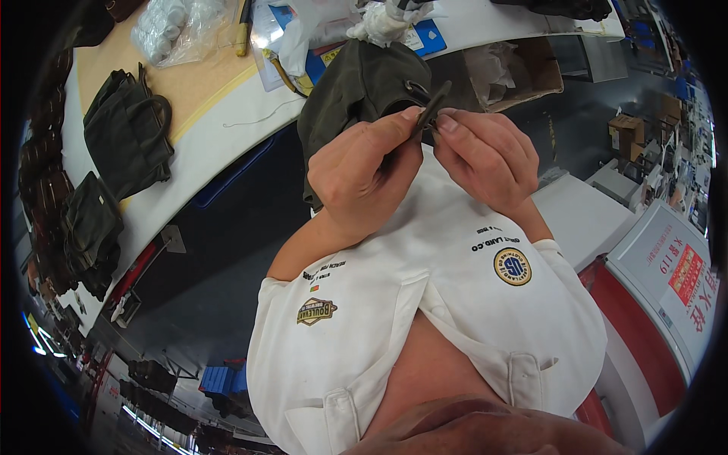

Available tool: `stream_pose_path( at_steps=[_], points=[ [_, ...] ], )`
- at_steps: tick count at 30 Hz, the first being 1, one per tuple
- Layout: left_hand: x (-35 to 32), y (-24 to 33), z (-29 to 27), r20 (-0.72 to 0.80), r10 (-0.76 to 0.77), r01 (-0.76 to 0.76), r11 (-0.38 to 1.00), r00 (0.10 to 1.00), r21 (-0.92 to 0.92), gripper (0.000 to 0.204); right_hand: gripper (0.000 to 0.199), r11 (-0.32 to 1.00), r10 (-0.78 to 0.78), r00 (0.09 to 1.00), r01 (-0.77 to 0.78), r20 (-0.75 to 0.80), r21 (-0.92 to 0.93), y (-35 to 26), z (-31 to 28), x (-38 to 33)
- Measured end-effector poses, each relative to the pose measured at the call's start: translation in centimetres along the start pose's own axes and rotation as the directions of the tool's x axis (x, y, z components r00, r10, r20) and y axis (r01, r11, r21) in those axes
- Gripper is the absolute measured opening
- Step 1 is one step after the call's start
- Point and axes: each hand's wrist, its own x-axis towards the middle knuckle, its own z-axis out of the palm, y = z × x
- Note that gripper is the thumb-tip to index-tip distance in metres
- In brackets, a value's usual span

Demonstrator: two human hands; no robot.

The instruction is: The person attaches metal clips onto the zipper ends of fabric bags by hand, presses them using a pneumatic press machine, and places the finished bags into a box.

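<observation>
At upper left of the frame, our white table (227, 129) carries dark bags (125, 133) and a clear sack (178, 26). At top center a dark green bag (356, 91) hangs off its edge toward us. Just below, our left hand (360, 174) and right hand (489, 155) both pinch its dark strap (434, 105), fingertips closed on it, hands almost touching.

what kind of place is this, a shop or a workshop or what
Probably a bag-making workshop or small factory. Finished dark bags lie in a row on a long worktable, cardboard boxes stand beside it, and the left hand and right hand work a strap on another olive bag.
</observation>
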Motion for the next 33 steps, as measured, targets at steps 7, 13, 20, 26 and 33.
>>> stream_pose_path(
  at_steps=[7, 13, 20, 26, 33],
  points=[
    [-0.2, 0.0, -0.1, -0.014, -0.002, 0.002, 1.0, 1.0, 0.004, 0.024, 0.031, 1.0, -0.011, 1.0, 0.011, 0.011, 0.018, 0.1, 0.0, 0.1],
    [-0.8, 0.5, -0.2, 0.086, -0.428, 0.436, 0.878, 0.9, -0.194, 0.012, 0.03, 0.991, 0.047, 0.998, -0.051, 0.037, 0.123, 0.7, 0.6, 0.3],
    [0.5, -1.6, -0.8, 0.48, -0.699, 0.83, 0.312, 0.531, -0.463, 0.012, 0.028, 0.97, 0.123, 0.985, -0.145, 0.118, 0.196, 1.8, 1.8, -0.9],
    [1.3, -2.9, -0.8, 0.474, -0.731, 0.865, 0.344, 0.492, -0.366, 0.018, 0.03, 0.968, 0.11, 0.978, -0.147, 0.179, 0.205, 2.8, 2.6, -1.0],
    [3.3, -4.2, -0.8, 0.521, -0.686, 0.861, 0.433, 0.507, -0.268, 0.017, 0.026, 0.409, 0.749, 0.553, -0.819, 0.365, 0.403, 4.5, 4.8, -0.5]
  ],
)
